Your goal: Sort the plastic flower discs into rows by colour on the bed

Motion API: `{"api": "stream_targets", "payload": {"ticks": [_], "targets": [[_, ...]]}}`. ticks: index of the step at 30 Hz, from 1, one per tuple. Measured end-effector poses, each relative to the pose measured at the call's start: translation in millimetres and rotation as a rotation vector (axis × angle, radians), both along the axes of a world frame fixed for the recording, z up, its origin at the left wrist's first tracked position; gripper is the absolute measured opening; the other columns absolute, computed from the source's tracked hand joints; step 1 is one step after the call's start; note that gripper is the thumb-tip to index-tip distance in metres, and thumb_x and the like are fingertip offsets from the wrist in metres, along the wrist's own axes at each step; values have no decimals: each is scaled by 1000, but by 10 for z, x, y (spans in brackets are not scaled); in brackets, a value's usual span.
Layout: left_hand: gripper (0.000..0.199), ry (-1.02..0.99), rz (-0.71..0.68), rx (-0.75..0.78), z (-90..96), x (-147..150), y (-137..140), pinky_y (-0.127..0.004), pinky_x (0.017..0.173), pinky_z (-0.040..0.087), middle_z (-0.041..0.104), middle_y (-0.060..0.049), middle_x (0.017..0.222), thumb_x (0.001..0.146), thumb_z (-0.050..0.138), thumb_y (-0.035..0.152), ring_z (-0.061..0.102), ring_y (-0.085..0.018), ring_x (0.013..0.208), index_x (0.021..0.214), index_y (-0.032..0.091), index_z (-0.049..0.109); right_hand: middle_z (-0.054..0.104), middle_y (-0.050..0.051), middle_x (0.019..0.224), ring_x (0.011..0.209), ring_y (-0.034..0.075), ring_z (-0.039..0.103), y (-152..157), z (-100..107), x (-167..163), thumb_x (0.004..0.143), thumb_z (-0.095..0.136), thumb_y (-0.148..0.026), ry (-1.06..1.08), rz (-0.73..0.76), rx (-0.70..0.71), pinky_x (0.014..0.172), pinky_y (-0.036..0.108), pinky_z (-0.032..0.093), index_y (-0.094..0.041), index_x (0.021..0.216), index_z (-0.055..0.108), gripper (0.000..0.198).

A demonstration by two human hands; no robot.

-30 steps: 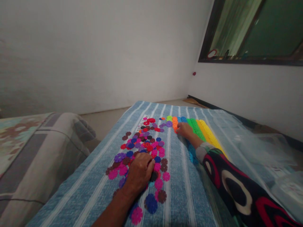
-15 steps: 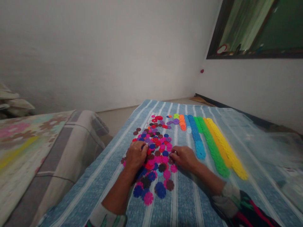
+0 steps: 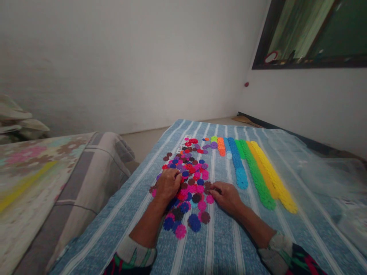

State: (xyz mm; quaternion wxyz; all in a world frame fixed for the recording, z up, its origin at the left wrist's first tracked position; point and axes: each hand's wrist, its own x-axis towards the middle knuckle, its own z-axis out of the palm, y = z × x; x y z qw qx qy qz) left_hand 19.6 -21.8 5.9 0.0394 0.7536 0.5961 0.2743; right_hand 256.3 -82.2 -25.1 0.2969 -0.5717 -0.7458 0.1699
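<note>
A loose pile of notched plastic discs (image 3: pixel 195 189) in pink, red, purple, dark blue, brown and black covers the middle of the cloth. My left hand (image 3: pixel 168 185) rests on the pile's left side, its fingers curled; whatever lies under or in them is hidden. Along the right edge, my right hand (image 3: pixel 226 196) has thumb and fingertips pinched together beside a brown disc (image 3: pixel 207 185). Whether that disc is between the fingertips is too small to tell. Beyond my right hand lie overlapping rows sorted by colour: a blue row (image 3: pixel 236 158), a green row (image 3: pixel 256 175) and a yellow row (image 3: pixel 273 175).
A blue cloth with white stripes (image 3: pixel 223 248) covers the table. Clear plastic bags (image 3: pixel 329 175) lie at its right side. Shorter orange discs (image 3: pixel 221 146) stand in a row toward the back. On the left is a surface with a flowered cover (image 3: pixel 37 156). A wall (image 3: pixel 143 65) rises behind.
My right hand has come slightly toward me along the pile's right edge, its fingertips now by a brown disc. My left hand stays on the pile's left side. The view has shifted a little.
</note>
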Motion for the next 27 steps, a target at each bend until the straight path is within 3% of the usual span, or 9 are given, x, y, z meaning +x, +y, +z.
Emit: {"api": "stream_targets", "payload": {"ticks": [10, 20, 23, 27], "targets": [[19, 55, -84, 32, -43, 86, -34, -34, 77, 45, 67, -6, 78, 84, 52, 26, 59, -21, 79, 69, 19, 62, 72, 2, 80, 77, 17, 65, 24, -22, 10, 83, 56, -20, 30, 14, 6, 68, 25, 38, -21, 82, 72, 17], [21, 36, -53, 74, -76, 9, 25, -37, 86, 47, 70, -7, 84, 85, 49, 25, 60, -22, 87, 76, 20, 66, 72, 2, 80, 76, 16, 65, 20, 23, -6, 83, 57, -20, 9, 3, 5, 67, 25, 37, -21, 81, 73, 16], [20, 36, -142, 90, -81, 85, 7, -38, 85, 48, 70, -7, 84, 85, 51, 25, 61, -22, 85, 75, 20, 66, 74, 1, 82, 78, 16, 65, 21, 54, -17, 84, 57, -20, 0, 0, -7, 68, 25, 38, -22, 82, 74, 17], [15, 2, -379, 126, -90, 297, -42, -40, 91, 47, 71, -8, 95, 86, 55, 25, 61, -22, 96, 81, 20, 68, 74, 0, 81, 77, 16, 65, 33, 66, -31, 84, 58, -21, -15, -23, -19, 67, 24, 38, -24, 80, 74, 17]]}}
